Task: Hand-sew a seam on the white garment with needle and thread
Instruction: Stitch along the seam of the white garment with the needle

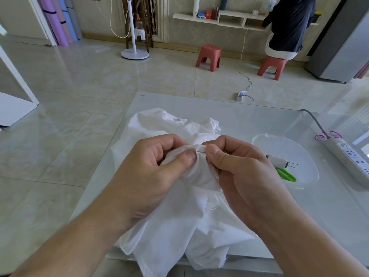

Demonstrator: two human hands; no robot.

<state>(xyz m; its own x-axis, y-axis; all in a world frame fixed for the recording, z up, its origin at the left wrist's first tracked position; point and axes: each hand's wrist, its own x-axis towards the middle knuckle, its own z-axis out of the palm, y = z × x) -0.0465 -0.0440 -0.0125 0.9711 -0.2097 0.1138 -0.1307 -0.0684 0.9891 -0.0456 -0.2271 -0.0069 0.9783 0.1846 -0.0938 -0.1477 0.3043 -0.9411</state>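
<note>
The white garment [169, 220] lies crumpled on the glass table [259, 116] and hangs over its near edge. My left hand [151, 166] pinches a bunched fold of the cloth between thumb and fingers. My right hand [239, 162] pinches the needle [201, 150], a short silver length showing between the two thumbs, stuck into the fold. White thread [214, 204] loops loosely below my right hand over the cloth.
A clear plastic tray [259, 139] to the right holds a white thread spool with needles [278, 160] and green scissors [285, 173]. A white power strip [351, 156] lies at the table's right edge. Two red stools and a seated person are on the far floor.
</note>
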